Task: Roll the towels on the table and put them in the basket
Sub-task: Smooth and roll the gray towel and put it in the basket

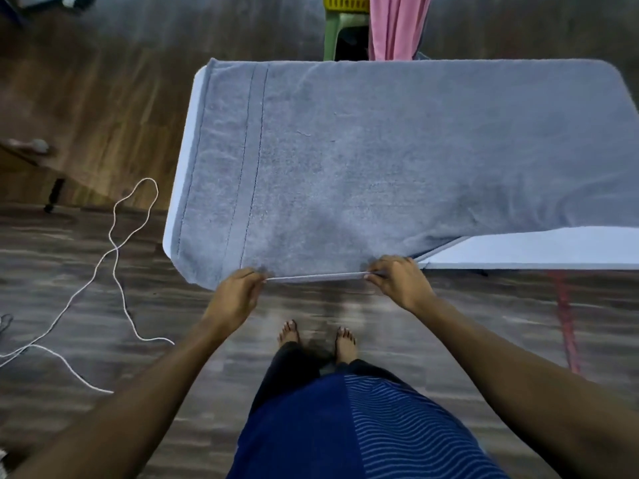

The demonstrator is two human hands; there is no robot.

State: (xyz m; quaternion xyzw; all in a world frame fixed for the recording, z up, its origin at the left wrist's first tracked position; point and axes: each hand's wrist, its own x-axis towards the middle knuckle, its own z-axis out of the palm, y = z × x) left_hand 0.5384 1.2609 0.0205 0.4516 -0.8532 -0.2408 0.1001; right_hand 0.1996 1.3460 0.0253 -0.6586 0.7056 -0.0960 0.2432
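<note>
Two hands work the near hem of one grey towel [345, 150]. The left hand [238, 292] has its fingers curled in and pinches the towel's edge between thumb and fingertips. The right hand [397, 281], at 3 o'clock from it, pinches the same edge in much the same way, its fingers bent over the top of the cloth. Between the two pinches the hem runs as a thin, taut line, just off the near edge of the table. Neither hand holds anything else.

From the hands the grey towel spreads away toward 12 o'clock and lies flat over most of the one white table [539, 248]. Two stitched lines cross it near its end, at 10 o'clock from the left hand. The near corner of that end droops over the table edge at 9 o'clock of the left hand. At 3 o'clock from the right hand the towel's near edge draws back in folds, and a bare strip of tabletop shows there.

Past the table's far side, at 12 o'clock, one yellow basket [345, 1] sits above a green stool [337, 32], cut off by the top of the view. One pink cloth [397, 25] hangs just beside the basket, at its 3 o'clock. One white cord [117, 254] loops across the wooden floor [86, 98] at 9 o'clock from the left hand. Two bare feet [288, 331] stand on the floor at 6 o'clock of the hands
</note>
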